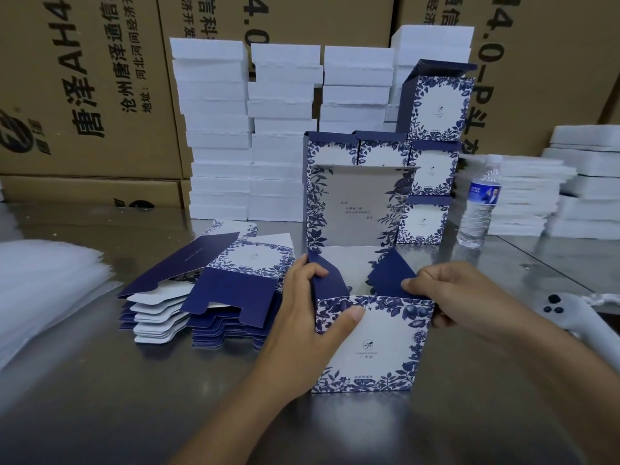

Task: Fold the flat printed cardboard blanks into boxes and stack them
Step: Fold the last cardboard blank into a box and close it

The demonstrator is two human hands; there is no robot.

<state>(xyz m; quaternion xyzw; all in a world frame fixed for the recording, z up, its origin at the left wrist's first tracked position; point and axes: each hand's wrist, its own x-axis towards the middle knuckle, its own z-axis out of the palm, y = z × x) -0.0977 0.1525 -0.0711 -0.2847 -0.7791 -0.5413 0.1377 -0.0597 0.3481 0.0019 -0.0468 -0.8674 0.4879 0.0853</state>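
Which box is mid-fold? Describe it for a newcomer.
On the steel table, in front of the stack of finished boxes, one blue floral box stands nearest the camera. Only this one is gripped by the left hand and right hand, its navy side flaps untucked.

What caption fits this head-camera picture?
Left hand and right hand hold the navy flaps of a half-folded box; flat blanks lie beside it, finished boxes stacked behind.
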